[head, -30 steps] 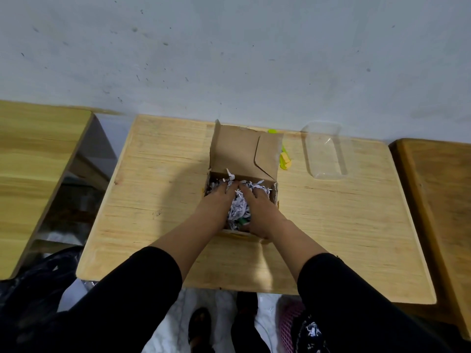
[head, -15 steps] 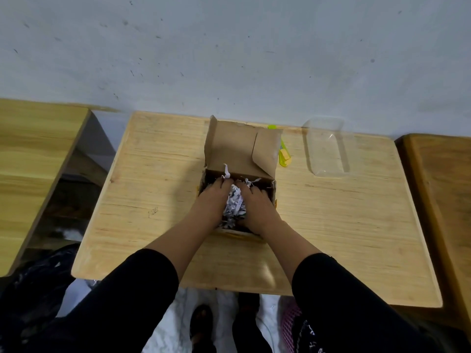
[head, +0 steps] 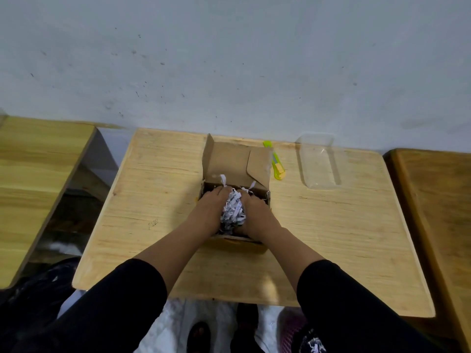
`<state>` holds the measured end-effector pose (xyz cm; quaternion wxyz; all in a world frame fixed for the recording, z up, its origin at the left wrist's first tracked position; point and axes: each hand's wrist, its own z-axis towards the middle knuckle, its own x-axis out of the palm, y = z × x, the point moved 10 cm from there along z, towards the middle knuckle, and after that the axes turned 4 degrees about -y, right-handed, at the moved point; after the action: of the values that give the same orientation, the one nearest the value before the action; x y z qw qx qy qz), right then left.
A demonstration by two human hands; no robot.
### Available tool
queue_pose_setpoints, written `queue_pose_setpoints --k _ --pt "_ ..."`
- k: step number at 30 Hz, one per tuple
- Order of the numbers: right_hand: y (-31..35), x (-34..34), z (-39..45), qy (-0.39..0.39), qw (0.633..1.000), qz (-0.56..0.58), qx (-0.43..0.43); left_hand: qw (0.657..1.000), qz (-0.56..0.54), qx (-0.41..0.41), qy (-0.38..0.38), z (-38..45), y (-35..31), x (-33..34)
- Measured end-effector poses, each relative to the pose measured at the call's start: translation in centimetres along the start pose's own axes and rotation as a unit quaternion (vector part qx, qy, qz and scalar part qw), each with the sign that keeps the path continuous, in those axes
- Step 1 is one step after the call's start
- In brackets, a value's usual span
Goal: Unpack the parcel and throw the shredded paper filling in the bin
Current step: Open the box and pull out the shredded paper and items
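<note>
An open brown cardboard parcel [head: 230,161] stands in the middle of the wooden table [head: 158,189], its lid flap upright at the back. White shredded paper [head: 233,211] fills it and bulges up between my hands. My left hand [head: 207,208] and my right hand [head: 256,212] are both inside the box, pressed against either side of the paper wad with fingers curled around it. Whatever lies under the paper is hidden.
A yellow-green utility knife [head: 276,164] lies just right of the box lid. A clear plastic tray [head: 318,161] sits at the back right. A black bin bag [head: 38,284] is on the floor at the lower left. Other wooden tables flank both sides.
My hands have drawn closer together around the shredded paper, bunching it into a taller wad between them. The box has stayed in place.
</note>
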<state>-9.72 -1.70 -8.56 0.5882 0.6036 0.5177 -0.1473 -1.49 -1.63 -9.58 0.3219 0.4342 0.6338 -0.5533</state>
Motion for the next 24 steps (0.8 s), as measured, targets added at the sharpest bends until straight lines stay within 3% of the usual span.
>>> queue_pose_setpoints --k 14,21,24 --pt "1.4 -1.8 -0.8 0.008 1.0 -0.025 -0.001 0.999 -0.025 0.019 -0.01 -1.3 -0.7 -2.6" --pt "4.6 -6.6 -2.0 -0.032 0.999 -0.044 0.003 0.997 -0.053 0.04 -0.038 -1.4 -2.4 -7.8" --pt "6.3 -9.6 -3.3 -0.052 0.998 -0.047 0.003 0.993 -0.05 0.086 -0.066 -1.8 -4.3 -10.8"
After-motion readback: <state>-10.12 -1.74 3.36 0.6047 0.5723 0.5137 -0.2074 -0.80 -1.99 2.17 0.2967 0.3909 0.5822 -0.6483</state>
